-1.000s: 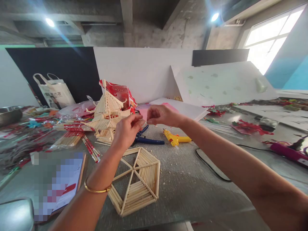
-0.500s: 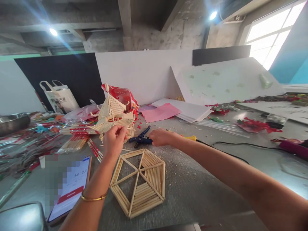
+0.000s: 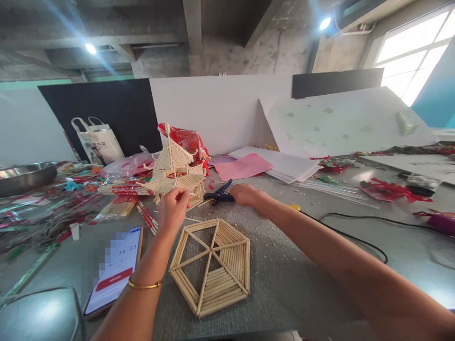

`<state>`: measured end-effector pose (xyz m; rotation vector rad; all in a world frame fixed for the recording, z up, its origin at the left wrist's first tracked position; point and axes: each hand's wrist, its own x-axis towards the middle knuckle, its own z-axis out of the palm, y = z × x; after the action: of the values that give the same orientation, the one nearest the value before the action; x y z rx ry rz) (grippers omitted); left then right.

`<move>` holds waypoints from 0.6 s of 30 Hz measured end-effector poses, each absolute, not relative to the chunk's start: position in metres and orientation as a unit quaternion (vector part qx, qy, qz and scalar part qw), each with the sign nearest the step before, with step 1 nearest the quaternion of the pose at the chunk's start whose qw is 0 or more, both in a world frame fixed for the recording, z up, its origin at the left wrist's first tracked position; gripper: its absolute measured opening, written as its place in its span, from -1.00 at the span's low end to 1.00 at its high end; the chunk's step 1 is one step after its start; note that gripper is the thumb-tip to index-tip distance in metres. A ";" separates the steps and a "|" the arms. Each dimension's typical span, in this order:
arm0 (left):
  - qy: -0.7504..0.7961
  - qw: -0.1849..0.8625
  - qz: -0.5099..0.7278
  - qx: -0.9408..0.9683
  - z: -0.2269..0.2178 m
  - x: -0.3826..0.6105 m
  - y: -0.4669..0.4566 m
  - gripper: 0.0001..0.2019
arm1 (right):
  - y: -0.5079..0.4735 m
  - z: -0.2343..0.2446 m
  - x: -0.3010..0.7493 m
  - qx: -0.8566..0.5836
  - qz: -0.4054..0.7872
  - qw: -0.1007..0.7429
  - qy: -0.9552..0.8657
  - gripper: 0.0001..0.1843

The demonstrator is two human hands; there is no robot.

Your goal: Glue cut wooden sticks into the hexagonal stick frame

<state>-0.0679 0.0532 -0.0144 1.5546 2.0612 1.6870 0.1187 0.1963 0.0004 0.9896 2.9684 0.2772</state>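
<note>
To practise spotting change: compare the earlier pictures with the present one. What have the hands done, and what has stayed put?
The right hand left the left hand, dropped to the table and closed over the handles of the blue pliers. The left hand stayed raised beside the stick pagoda, pinched shut. The hexagonal stick frame and the phone lie as before.

Hexagonal stick frame (image 3: 213, 265) lies flat, near middle of the table (image 3: 284, 279). Phone (image 3: 117, 270) sits just left of it. Beyond the frame comes the left hand (image 3: 173, 208), and right behind it stands the stick tower (image 3: 177, 173). Pliers (image 3: 218, 195) lie right of the tower, their right end under the right hand (image 3: 245, 194). Stick bundles (image 3: 117, 206) lie left of the tower, and 1 paper stack (image 3: 284, 163) sits far right.
</note>
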 end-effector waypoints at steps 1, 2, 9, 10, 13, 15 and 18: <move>0.672 0.030 0.541 0.505 -0.014 -0.068 0.053 -0.75 | 0.193 0.002 0.113 0.312 0.103 -0.009 0.944 -0.80; 0.676 0.032 0.535 0.506 -0.015 -0.068 0.053 -0.75 | 0.190 0.004 0.106 0.305 0.120 -0.017 0.945 -0.77; 0.707 0.029 0.493 0.506 -0.016 -0.069 0.053 -0.80 | 0.168 -0.004 0.042 0.196 0.159 0.001 0.967 -0.76; 0.711 0.027 0.489 0.505 -0.015 -0.069 0.053 -0.81 | 0.168 -0.006 0.038 0.187 0.160 0.004 0.969 -0.76; 0.723 0.019 0.480 0.496 -0.012 -0.071 0.051 -0.81 | 0.169 -0.004 0.035 0.161 0.149 0.006 0.976 -0.81; 0.732 0.014 0.480 0.484 -0.010 -0.072 0.051 -0.81 | 0.168 0.005 0.043 0.153 0.137 -0.009 0.979 -0.82; 0.740 0.016 0.478 0.472 -0.011 -0.073 0.052 -0.82 | 0.161 0.021 0.063 0.178 0.128 -0.068 0.973 -0.75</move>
<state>-0.0734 0.0518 -0.0112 1.4680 2.3029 1.4879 0.0630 0.1610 0.0214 0.5844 3.1966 0.4211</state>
